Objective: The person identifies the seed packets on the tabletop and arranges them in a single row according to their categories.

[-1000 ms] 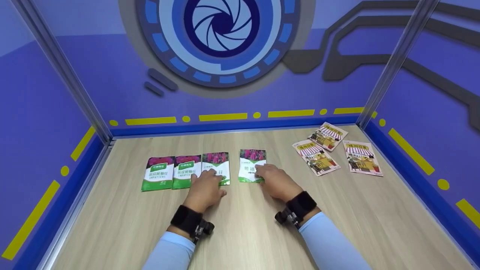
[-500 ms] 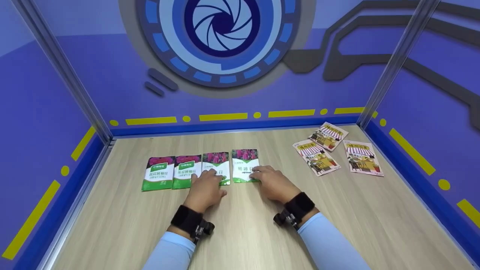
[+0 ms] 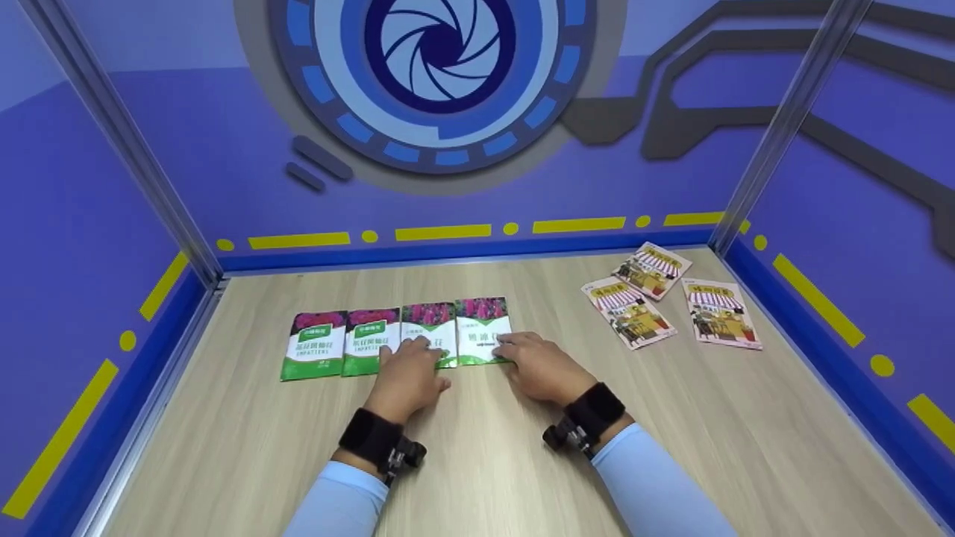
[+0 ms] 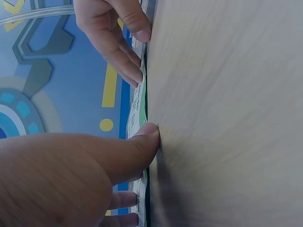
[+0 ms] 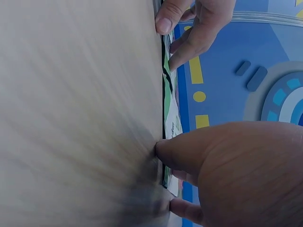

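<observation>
Four flat green-and-white seed packets lie side by side in a row. The two on the left, an outer packet (image 3: pixel 314 344) and its neighbour (image 3: pixel 369 334), carry red flowers. Pink flower spikes mark the third packet (image 3: pixel 427 315) and the rightmost packet (image 3: pixel 481 328). My left hand (image 3: pixel 406 379) rests its fingertips on the second and third packets, covering their lower parts. My right hand (image 3: pixel 546 367) touches the lower right edge of the rightmost packet, fingers slightly bent. In the left wrist view, the left thumb (image 4: pixel 142 146) touches the tabletop just in front of the packets.
Three pink packets with a striped-awning picture lie at the back right: an upper packet (image 3: pixel 652 270) overlapping a lower packet (image 3: pixel 629 313), and a separate packet (image 3: pixel 722 314). Blue panels (image 3: pixel 477 201) enclose the wooden table (image 3: pixel 477 462) at the back and both sides.
My right hand has slid the rightmost green-and-white packet leftward until its edge meets the third packet. The left hand has stayed in place.
</observation>
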`<act>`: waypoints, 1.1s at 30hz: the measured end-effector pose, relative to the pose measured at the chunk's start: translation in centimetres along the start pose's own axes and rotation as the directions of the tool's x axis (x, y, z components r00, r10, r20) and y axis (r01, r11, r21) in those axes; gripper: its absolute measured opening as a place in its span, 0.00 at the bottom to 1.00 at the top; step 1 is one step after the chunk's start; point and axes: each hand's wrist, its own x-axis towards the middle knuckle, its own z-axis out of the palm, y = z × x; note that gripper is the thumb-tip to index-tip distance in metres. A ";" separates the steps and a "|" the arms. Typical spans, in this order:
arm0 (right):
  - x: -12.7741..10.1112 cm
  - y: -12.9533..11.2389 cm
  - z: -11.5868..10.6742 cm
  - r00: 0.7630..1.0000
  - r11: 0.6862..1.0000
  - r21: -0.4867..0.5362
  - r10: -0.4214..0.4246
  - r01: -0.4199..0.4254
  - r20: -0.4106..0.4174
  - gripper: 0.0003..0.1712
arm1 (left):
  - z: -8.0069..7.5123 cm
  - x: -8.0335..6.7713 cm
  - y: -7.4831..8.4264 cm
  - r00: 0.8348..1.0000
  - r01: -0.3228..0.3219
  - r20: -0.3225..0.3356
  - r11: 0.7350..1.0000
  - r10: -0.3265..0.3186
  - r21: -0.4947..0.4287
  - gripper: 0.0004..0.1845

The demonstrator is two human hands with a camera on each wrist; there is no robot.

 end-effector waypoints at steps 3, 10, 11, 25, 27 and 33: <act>0.0 0.0 0.0 1.000 1.000 0.002 -0.013 0.013 -0.003 0.20 | 0.0 -0.1 0.0 1.000 -0.004 -0.003 1.000 0.004 0.001 0.29; -0.2 0.2 0.1 0.999 0.999 -0.006 -0.036 0.036 0.001 0.20 | 0.0 -0.1 0.0 1.000 -0.012 -0.006 1.000 0.012 0.004 0.29; -0.2 0.2 0.0 0.999 0.999 -0.009 -0.037 0.037 0.007 0.21 | 0.0 -0.1 0.0 1.000 -0.012 -0.007 1.000 0.012 0.005 0.29; -0.3 0.7 -1.3 0.999 0.999 0.034 0.016 -0.018 0.038 0.24 | 0.1 0.0 -0.1 1.000 -0.011 -0.013 1.000 0.011 0.004 0.30; -0.5 1.2 -1.8 0.999 0.998 0.041 0.044 -0.045 0.030 0.25 | 0.1 0.0 -0.1 1.000 -0.012 -0.009 1.000 0.012 0.006 0.30; -1.0 3.0 -3.0 0.990 0.988 0.072 0.137 -0.136 -0.009 0.28 | 0.0 -0.1 0.0 1.000 -0.007 0.006 1.000 0.007 0.006 0.30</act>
